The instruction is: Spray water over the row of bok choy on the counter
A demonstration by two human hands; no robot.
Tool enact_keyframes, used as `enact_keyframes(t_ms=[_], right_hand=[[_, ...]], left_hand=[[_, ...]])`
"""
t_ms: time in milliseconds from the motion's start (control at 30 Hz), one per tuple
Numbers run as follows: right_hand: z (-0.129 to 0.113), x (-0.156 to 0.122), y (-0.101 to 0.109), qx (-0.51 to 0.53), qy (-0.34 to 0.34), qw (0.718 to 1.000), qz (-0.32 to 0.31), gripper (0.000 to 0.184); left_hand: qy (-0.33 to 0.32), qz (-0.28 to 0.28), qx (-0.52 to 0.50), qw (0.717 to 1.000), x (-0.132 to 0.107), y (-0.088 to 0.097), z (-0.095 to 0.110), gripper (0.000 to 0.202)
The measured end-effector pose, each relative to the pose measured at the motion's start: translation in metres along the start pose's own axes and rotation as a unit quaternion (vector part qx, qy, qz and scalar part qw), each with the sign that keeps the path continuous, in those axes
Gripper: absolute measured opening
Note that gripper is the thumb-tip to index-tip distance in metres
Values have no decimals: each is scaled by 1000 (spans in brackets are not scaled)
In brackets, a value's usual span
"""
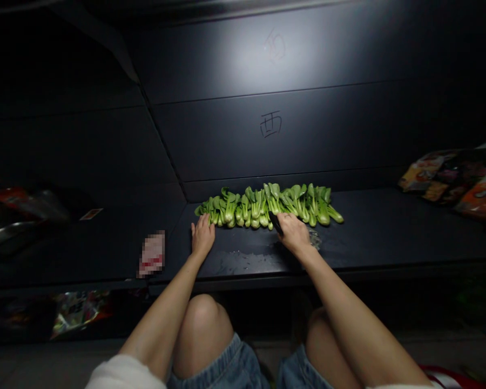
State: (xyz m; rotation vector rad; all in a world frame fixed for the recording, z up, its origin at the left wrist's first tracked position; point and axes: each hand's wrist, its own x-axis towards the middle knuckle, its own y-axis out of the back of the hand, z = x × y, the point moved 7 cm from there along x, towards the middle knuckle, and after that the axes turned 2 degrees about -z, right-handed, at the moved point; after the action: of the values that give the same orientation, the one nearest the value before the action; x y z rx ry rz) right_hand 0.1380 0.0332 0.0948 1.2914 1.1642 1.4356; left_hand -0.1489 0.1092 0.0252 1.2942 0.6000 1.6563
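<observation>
A row of small bok choy [253, 208] lies on the dark shelf [235, 262], leaves toward the back panel and pale stems toward me. My left hand [203, 237] rests at the row's left end, fingers stretched out against the stems and gripping nothing. Closed around a slim black object [276, 223], my right hand [294, 232] is in front of the stems right of the middle; the object's kind is hidden by the hand. Beside that wrist, a crumpled clear plastic piece [315, 238] shows in part.
Packaged goods [429, 173] stand on the shelf at far right. To the left are a blurred white-and-red item [152, 254], a small card [91, 214] and other packages [20, 202]. Wet spots mark the shelf near its front edge. A lower shelf holds bagged goods [79, 310].
</observation>
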Motion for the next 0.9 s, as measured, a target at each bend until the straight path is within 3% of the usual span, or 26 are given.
enact_keyframes(t_ms=[233,633,900], right_hand=[[10,0,2,3,-6,1000,19,27],[30,-3,2,4,-22,999,26,26],[39,-5,3,-6,-24,999,43,24]], left_hand=[[-63,-9,-7,998,4,-3,24,47],[-150,9,-31,988,5,-13,97,46],[-151,-11,-10,988,-1,-24,103,44]])
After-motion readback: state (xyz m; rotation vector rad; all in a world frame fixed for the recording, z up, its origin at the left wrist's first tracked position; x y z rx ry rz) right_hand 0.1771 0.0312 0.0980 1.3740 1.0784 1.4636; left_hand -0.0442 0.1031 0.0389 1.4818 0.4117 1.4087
